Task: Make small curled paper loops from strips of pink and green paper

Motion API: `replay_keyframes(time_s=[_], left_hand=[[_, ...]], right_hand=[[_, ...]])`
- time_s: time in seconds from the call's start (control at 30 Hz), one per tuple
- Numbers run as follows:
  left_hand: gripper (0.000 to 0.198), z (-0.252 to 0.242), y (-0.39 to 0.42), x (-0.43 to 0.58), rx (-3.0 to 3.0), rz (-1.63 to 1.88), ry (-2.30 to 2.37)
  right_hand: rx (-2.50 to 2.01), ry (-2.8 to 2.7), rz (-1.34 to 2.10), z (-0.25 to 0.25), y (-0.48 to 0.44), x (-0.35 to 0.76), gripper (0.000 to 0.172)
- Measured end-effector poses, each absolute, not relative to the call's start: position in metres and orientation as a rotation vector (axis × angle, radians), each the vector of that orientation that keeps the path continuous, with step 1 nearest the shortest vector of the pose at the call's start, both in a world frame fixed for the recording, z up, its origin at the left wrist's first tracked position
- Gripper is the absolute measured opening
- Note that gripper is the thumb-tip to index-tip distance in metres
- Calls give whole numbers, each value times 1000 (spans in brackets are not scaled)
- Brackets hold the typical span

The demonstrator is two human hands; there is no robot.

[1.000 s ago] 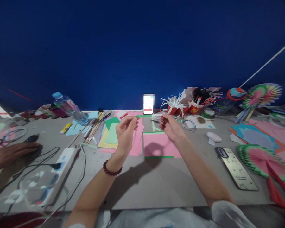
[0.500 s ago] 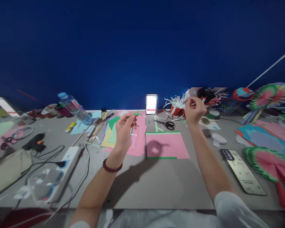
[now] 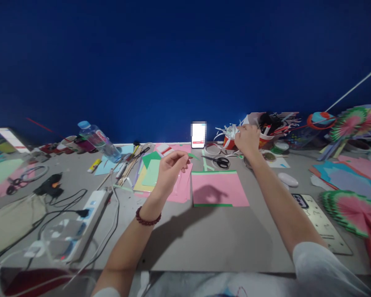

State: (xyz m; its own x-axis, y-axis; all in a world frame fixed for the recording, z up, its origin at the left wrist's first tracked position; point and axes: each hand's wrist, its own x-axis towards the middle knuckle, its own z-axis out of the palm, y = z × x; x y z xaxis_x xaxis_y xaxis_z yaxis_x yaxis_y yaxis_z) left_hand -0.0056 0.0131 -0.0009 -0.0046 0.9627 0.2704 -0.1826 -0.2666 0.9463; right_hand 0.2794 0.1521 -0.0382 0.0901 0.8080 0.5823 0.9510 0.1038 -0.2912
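Observation:
My left hand (image 3: 173, 168), with a dark bead bracelet on the wrist, pinches a small green paper strip (image 3: 193, 156) above the stacked papers. Farther right, my right hand (image 3: 247, 139) reaches to a red cup (image 3: 228, 143) heaped with white paper strips (image 3: 231, 131). Its fingers are curled at the edge of that heap, and whatever they hold is hidden. Between my forearms lies a pink paper sheet (image 3: 219, 187) with green strips along its top and bottom edges. Black scissors (image 3: 220, 162) rest just behind the sheet.
A lit phone (image 3: 198, 136) stands against the blue wall. To the left are a tilted water bottle (image 3: 100, 142), a white power strip (image 3: 88, 222) with cables and a glue gun (image 3: 51, 185). Another phone (image 3: 323, 225) and a pink-green paper fan (image 3: 349, 212) lie at right.
My right hand has moved forward and slightly left, its fingers now at the white strips. My left hand has shifted a little right, still pinching the green strip.

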Motion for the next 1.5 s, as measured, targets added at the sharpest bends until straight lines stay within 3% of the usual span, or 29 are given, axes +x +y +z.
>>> replay_keyframes(time_s=[0.13,0.23,0.27,0.4,0.53,1.17,1.5], left_hand=[[14,4,9,-5,1437,1306,869],[16,11,4,-4,1605,1094,824],[16,12,3,-3,1659,1035,807],[21,12,4,-5,1842,879,701],[23,7,9,-9,1981,735,546],[18,-1,7,-2,2046,584,432],[23,-12,-2,18,2262,391,698]], right_hand=[[-1311,-1474,385,-25,123,254,28],[-1187,-1604,714,-27,87,223,17],[-1078,-1699,1056,-30,74,213,16],[-697,-1664,1901,-42,33,193,31],[-432,-1438,2407,-52,13,194,44],[-529,-1376,2380,-65,-4,223,34],[-959,-1973,1995,-48,2,270,30]])
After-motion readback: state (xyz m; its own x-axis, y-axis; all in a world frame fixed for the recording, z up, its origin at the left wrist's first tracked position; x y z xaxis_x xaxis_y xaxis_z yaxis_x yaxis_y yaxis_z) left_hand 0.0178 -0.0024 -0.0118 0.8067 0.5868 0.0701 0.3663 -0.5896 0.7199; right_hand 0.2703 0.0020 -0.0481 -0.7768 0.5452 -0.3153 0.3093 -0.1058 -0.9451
